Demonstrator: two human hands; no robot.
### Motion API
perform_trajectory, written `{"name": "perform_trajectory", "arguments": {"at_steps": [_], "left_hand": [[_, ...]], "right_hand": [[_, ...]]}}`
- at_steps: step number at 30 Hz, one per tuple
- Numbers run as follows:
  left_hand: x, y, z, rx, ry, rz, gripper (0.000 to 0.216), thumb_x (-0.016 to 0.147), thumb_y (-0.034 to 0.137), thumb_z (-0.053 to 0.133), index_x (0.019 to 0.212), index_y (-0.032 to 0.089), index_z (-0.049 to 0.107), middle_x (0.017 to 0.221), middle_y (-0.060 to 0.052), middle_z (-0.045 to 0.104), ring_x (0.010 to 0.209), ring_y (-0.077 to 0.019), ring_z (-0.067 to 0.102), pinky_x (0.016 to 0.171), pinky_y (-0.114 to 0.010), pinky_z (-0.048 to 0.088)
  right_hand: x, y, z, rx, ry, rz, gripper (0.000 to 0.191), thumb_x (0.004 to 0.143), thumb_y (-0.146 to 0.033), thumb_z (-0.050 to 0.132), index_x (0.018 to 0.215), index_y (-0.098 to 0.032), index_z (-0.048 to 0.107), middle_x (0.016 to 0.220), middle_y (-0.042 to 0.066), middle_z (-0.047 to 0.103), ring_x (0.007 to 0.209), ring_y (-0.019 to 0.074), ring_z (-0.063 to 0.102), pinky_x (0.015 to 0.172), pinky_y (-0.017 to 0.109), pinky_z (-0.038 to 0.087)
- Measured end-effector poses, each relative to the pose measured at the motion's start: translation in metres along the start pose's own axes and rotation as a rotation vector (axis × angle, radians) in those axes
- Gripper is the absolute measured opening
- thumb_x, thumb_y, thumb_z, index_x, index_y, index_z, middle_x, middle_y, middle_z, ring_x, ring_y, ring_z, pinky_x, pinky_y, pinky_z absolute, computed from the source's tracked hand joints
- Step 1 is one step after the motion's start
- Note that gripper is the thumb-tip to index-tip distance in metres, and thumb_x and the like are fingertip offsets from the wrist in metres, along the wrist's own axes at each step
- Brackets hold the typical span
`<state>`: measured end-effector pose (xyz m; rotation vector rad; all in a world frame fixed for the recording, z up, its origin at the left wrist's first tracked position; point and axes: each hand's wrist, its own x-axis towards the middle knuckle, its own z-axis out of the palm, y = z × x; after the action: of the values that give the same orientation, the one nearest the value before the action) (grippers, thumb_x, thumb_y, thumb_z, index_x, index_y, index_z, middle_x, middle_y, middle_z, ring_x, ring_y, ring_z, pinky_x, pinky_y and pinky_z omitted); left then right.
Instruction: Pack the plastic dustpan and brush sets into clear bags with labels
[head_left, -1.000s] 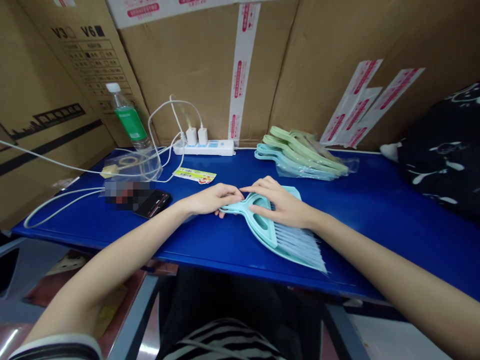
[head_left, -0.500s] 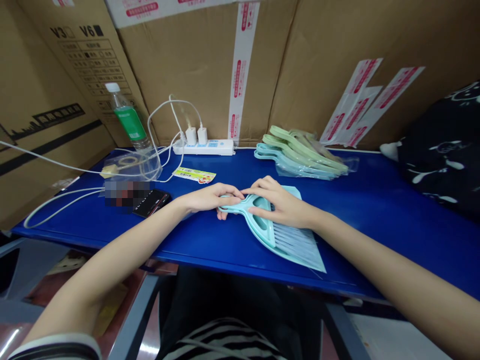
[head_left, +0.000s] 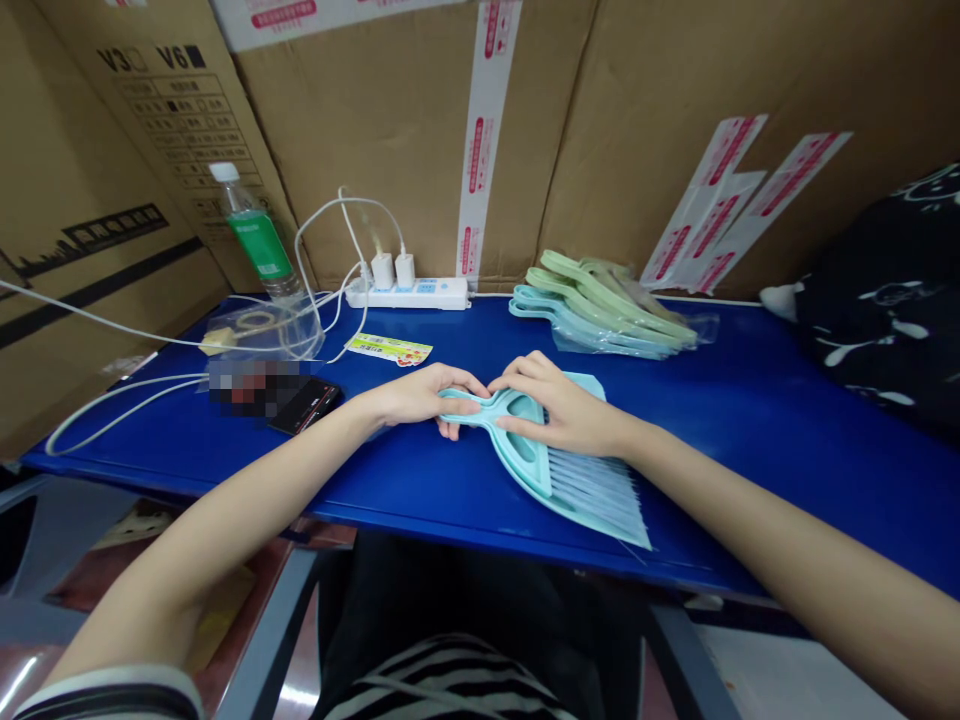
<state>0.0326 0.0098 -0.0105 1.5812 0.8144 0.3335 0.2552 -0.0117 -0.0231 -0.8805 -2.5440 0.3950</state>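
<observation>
A light blue hand brush [head_left: 592,490] lies nested in a matching dustpan [head_left: 525,485] on the blue table, handles toward the left. My left hand [head_left: 431,395] is closed round the handle end, thumb on top and fingertips showing underneath. Over the upper part of the set rests my right hand [head_left: 566,405], its thumb and fingers gripping the brush body near the cut-out openings. The grey-blue bristles fan out toward the lower right. Part of the dustpan's far side is hidden under my right hand.
Bagged green and blue dustpan sets [head_left: 607,305] lie at the back. A white power strip [head_left: 409,293] with chargers stands against the cardboard. To the left are a water bottle [head_left: 259,240], cables, a phone [head_left: 307,405] and a colourful wrapper [head_left: 390,349]. A dark patterned cloth item [head_left: 885,300] is at right.
</observation>
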Motion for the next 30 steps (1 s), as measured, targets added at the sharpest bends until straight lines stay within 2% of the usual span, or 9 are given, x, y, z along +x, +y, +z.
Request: {"name": "perform_trajectory", "arguments": {"at_steps": [8, 11, 14, 16, 18, 20, 22, 26, 30], "left_hand": [[-0.007, 0.010, 0.003, 0.105, -0.009, -0.035, 0.012, 0.088, 0.017, 0.056, 0.099, 0.013, 0.058, 0.059, 0.006, 0.059, 0.045, -0.0076, 0.057, 0.050, -0.020, 0.045], [-0.011, 0.015, -0.001, 0.254, -0.044, -0.016, 0.012, 0.089, 0.021, 0.053, 0.098, 0.014, 0.058, 0.062, 0.005, 0.057, 0.047, -0.0081, 0.055, 0.050, -0.020, 0.042], [-0.015, 0.019, -0.006, 0.473, -0.048, 0.028, 0.015, 0.092, 0.024, 0.048, 0.085, 0.015, 0.059, 0.062, 0.005, 0.054, 0.051, -0.0081, 0.052, 0.053, -0.021, 0.042], [-0.017, 0.023, -0.008, 0.683, 0.037, 0.018, 0.027, 0.095, 0.024, 0.041, 0.075, 0.016, 0.058, 0.062, 0.003, 0.055, 0.056, -0.0097, 0.053, 0.058, -0.022, 0.042], [-0.018, 0.025, -0.008, 0.953, 0.250, -0.050, 0.034, 0.098, 0.025, 0.036, 0.076, 0.016, 0.060, 0.070, -0.002, 0.062, 0.067, -0.0141, 0.060, 0.064, -0.025, 0.043], [-0.018, 0.027, -0.008, 1.213, 0.510, -0.147, 0.032, 0.098, 0.027, 0.038, 0.085, 0.015, 0.064, 0.087, -0.008, 0.068, 0.085, -0.0215, 0.064, 0.071, -0.029, 0.045], [-0.017, 0.027, -0.009, 1.391, 0.656, -0.236, 0.030, 0.097, 0.032, 0.042, 0.098, 0.013, 0.065, 0.099, -0.014, 0.069, 0.099, -0.0279, 0.064, 0.073, -0.032, 0.046], [-0.017, 0.024, -0.012, 1.472, 0.609, -0.304, 0.030, 0.090, 0.037, 0.057, 0.107, 0.014, 0.065, 0.102, -0.014, 0.071, 0.098, -0.0287, 0.066, 0.072, -0.030, 0.048], [-0.014, 0.022, -0.012, 1.490, 0.588, -0.295, 0.022, 0.090, 0.026, 0.054, 0.102, 0.014, 0.068, 0.097, -0.014, 0.072, 0.092, -0.0288, 0.069, 0.071, -0.031, 0.048]], "right_hand": [[-0.003, 0.005, -0.010, -0.124, -0.003, -0.048, 0.046, 0.097, -0.045, 0.034, 0.120, -0.016, 0.061, 0.098, 0.015, 0.061, 0.094, 0.0284, 0.053, 0.082, 0.048, 0.047], [-0.004, 0.008, -0.015, -0.222, 0.027, -0.040, 0.043, 0.097, -0.041, 0.034, 0.120, -0.017, 0.062, 0.099, 0.015, 0.063, 0.095, 0.0297, 0.055, 0.081, 0.048, 0.048], [-0.004, 0.012, -0.020, -0.291, 0.051, -0.033, 0.040, 0.096, -0.036, 0.035, 0.120, -0.019, 0.063, 0.100, 0.015, 0.064, 0.095, 0.0298, 0.056, 0.080, 0.048, 0.048], [-0.005, 0.015, -0.022, -0.319, 0.050, -0.029, 0.039, 0.095, -0.034, 0.037, 0.119, -0.019, 0.064, 0.100, 0.015, 0.064, 0.093, 0.0296, 0.058, 0.079, 0.047, 0.049], [-0.005, 0.017, -0.024, -0.324, 0.035, -0.023, 0.038, 0.093, -0.034, 0.039, 0.117, -0.018, 0.065, 0.099, 0.015, 0.065, 0.091, 0.0294, 0.059, 0.079, 0.047, 0.050], [-0.006, 0.018, -0.025, -0.306, 0.017, -0.006, 0.039, 0.093, -0.035, 0.040, 0.117, -0.017, 0.065, 0.098, 0.015, 0.065, 0.090, 0.0289, 0.060, 0.079, 0.046, 0.050], [-0.006, 0.018, -0.025, -0.286, 0.007, 0.020, 0.041, 0.093, -0.036, 0.039, 0.119, -0.017, 0.065, 0.099, 0.015, 0.065, 0.091, 0.0285, 0.061, 0.079, 0.045, 0.051], [-0.007, 0.016, -0.026, -0.283, 0.000, 0.042, 0.042, 0.093, -0.036, 0.039, 0.120, -0.017, 0.065, 0.100, 0.015, 0.065, 0.092, 0.0283, 0.062, 0.077, 0.044, 0.052], [-0.007, 0.016, -0.027, -0.283, 0.002, 0.034, 0.039, 0.093, -0.035, 0.040, 0.120, -0.022, 0.065, 0.101, 0.013, 0.066, 0.092, 0.0275, 0.062, 0.078, 0.044, 0.052]]}}
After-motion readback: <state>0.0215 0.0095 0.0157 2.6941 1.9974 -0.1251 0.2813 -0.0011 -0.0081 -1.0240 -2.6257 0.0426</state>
